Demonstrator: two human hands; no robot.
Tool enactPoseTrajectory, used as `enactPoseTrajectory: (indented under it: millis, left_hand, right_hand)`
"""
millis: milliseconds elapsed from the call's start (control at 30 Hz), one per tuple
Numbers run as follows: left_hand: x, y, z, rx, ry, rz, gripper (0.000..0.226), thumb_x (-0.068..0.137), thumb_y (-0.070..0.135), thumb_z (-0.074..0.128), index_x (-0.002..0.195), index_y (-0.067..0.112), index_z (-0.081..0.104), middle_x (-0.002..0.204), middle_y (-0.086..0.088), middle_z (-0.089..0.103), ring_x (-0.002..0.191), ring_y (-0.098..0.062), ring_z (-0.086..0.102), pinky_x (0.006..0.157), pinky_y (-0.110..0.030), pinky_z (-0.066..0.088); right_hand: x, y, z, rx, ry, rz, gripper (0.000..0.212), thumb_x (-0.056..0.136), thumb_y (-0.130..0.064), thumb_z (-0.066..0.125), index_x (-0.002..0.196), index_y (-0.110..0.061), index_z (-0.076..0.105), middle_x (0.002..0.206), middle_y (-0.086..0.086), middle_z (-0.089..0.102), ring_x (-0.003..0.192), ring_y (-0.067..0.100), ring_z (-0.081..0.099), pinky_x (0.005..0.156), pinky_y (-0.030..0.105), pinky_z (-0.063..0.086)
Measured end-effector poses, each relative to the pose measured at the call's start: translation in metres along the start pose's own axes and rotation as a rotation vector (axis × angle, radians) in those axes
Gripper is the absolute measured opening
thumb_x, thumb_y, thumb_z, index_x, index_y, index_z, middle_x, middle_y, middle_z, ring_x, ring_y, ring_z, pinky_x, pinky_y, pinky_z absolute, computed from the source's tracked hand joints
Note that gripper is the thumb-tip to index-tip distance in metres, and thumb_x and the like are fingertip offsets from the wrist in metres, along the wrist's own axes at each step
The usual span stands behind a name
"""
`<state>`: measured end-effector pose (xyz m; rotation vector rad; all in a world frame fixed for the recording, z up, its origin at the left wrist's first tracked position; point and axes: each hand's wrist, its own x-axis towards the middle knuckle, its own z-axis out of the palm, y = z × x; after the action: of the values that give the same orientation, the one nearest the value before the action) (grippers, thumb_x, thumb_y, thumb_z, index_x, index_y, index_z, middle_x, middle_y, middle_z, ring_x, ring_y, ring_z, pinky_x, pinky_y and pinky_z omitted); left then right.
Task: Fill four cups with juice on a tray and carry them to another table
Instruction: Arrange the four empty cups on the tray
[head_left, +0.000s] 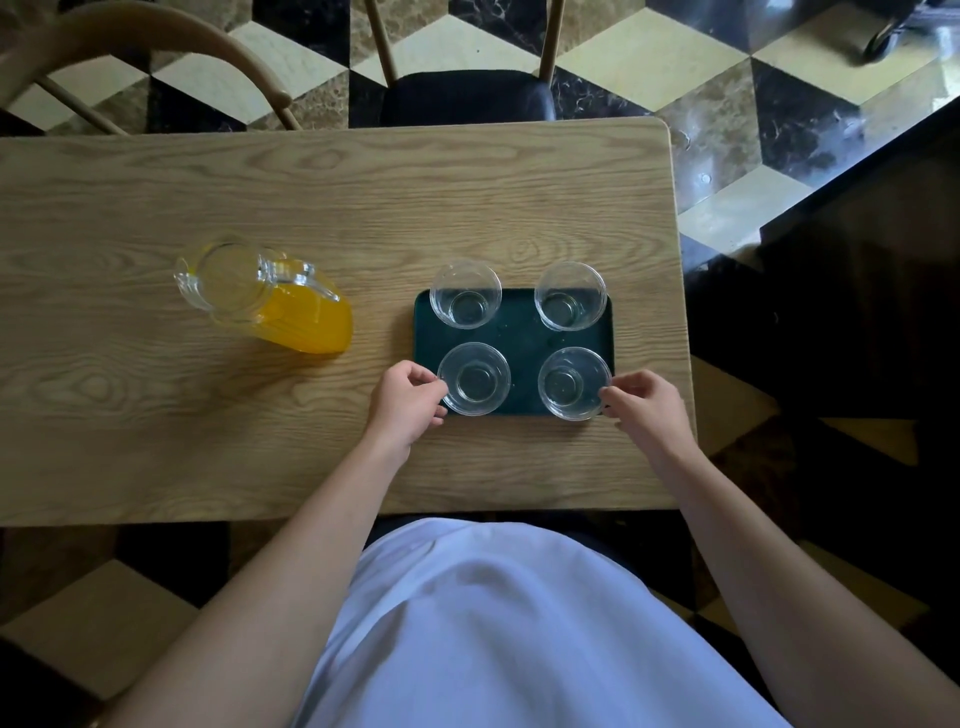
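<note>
Four empty cups set on the tray, juice not yet poured.

The dark tray sits near the worktop's right edge, holding four clear cups. The left hand touches the near-left cup and the right hand the near-right cup, fingers curled at the rims; whether they truly pinch is hard to tell. The jug of orange juice stands well apart to the left. Arranging looks finished; next, one hand must reach the jug's handle and pour.
</note>
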<state>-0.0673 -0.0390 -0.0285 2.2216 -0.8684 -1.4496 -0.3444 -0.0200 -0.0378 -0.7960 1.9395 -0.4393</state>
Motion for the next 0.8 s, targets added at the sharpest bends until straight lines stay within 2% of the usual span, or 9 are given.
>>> enactPoseTrajectory:
  millis: [133,333,500,600,733,800]
  left_hand:
    - [0.003,0.003,-0.003,0.017,0.027,0.018,0.011,0.085,0.009,0.063,0.095,0.005,0.064,0.087,-0.009,0.069,0.068,-0.016,0.068,0.068,-0.035,0.062]
    - [0.004,0.000,-0.006,0.040,0.044,0.031,0.009,0.084,0.009,0.064,0.093,0.007,0.063,0.086,-0.011,0.070,0.070,-0.018,0.068,0.069,-0.038,0.063]
    - [0.001,0.001,-0.007,0.044,0.050,0.025,0.009,0.085,0.010,0.065,0.093,0.008,0.063,0.087,-0.010,0.070,0.071,-0.019,0.069,0.070,-0.038,0.063]
    - [-0.002,0.005,-0.009,0.042,0.054,0.023,0.013,0.085,0.019,0.065,0.094,0.010,0.063,0.088,-0.006,0.069,0.073,-0.019,0.068,0.068,-0.036,0.061]
    - [-0.009,0.010,-0.019,0.022,0.150,0.060,0.012,0.089,0.024,0.059,0.096,0.015,0.060,0.088,-0.002,0.067,0.075,-0.018,0.068,0.067,-0.035,0.059]
    - [-0.012,0.006,-0.029,-0.039,0.244,0.112,0.008,0.091,0.022,0.057,0.096,0.017,0.060,0.088,-0.002,0.067,0.073,-0.017,0.069,0.066,-0.034,0.060]
  right_hand:
    - [0.001,-0.002,-0.001,0.018,0.001,0.002,0.019,0.087,-0.018,0.068,0.105,-0.014,0.069,0.096,0.004,0.074,0.087,0.017,0.072,0.072,0.030,0.056]
    - [0.002,-0.005,-0.001,0.019,0.002,0.001,0.014,0.086,-0.017,0.066,0.099,-0.015,0.070,0.091,0.004,0.075,0.085,0.018,0.071,0.069,0.030,0.054]
    - [0.000,-0.006,0.000,-0.002,0.008,0.000,0.013,0.087,-0.019,0.065,0.099,-0.016,0.070,0.092,0.003,0.074,0.087,0.018,0.072,0.074,0.033,0.058]
    - [-0.004,-0.011,0.000,-0.037,0.043,0.004,0.020,0.088,-0.029,0.064,0.104,-0.016,0.067,0.098,0.000,0.072,0.093,0.017,0.069,0.081,0.039,0.059]
    - [-0.020,-0.031,-0.002,-0.148,0.240,-0.199,0.023,0.091,-0.031,0.063,0.108,-0.015,0.062,0.103,0.000,0.063,0.092,0.014,0.063,0.075,0.026,0.050]
    - [-0.031,-0.050,0.005,-0.144,0.231,-0.335,0.017,0.092,-0.024,0.063,0.107,-0.016,0.061,0.103,-0.002,0.061,0.088,0.009,0.061,0.071,0.019,0.048]
